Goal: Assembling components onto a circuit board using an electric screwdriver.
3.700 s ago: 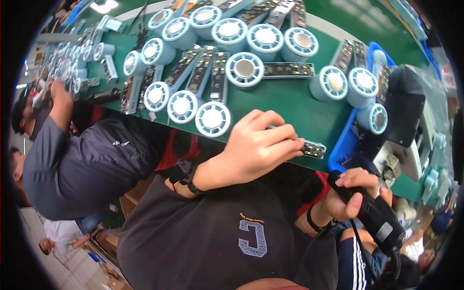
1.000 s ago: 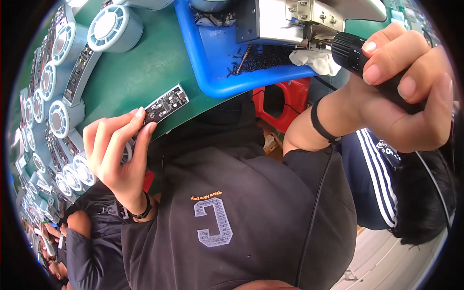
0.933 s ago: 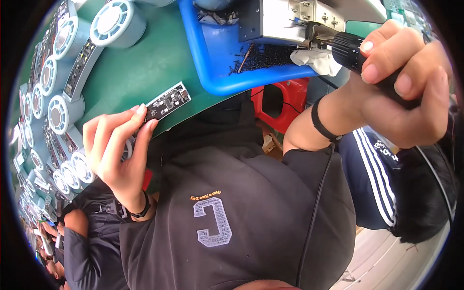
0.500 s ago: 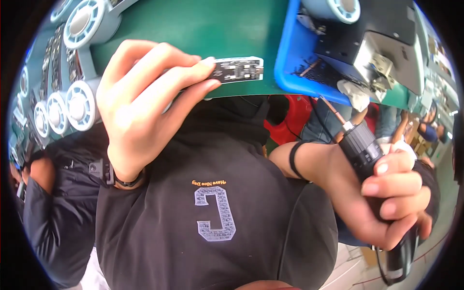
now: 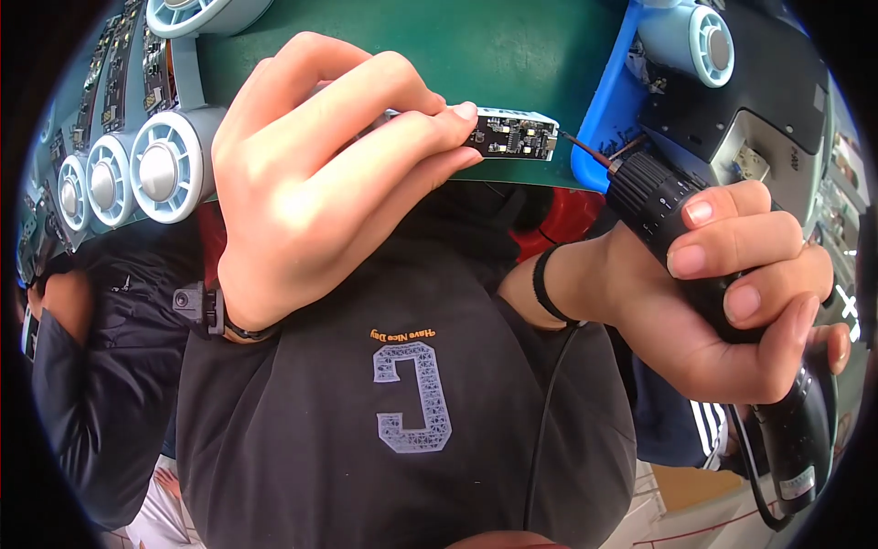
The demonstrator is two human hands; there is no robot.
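Note:
Between thumb and fingers, my left hand (image 5: 315, 183) grips a small black circuit board (image 5: 514, 136) set in a pale, narrow casing. Its right end juts out past my fingertips, above the table's near edge; my hand covers the rest. My right hand (image 5: 750, 284) is wrapped round a black electric screwdriver (image 5: 654, 192), its thin bit pointing up and left. The bit's tip is just right of the board's end, close to it; whether they touch I cannot tell. A cable leaves the screwdriver's lower end.
Several light-blue round fan-like parts (image 5: 169, 169) stand along the left, with strips of circuit boards (image 5: 119, 69) behind them. A blue bin (image 5: 599, 119) at the right holds small dark pieces beside a black box (image 5: 732, 73). The green tabletop (image 5: 412, 46) lies beyond my hands. Another person's dark sleeve (image 5: 87, 403) is at left.
My right hand has raised the screwdriver and brought its bit left, toward the board. My left hand, still gripping the board, has shifted to the right.

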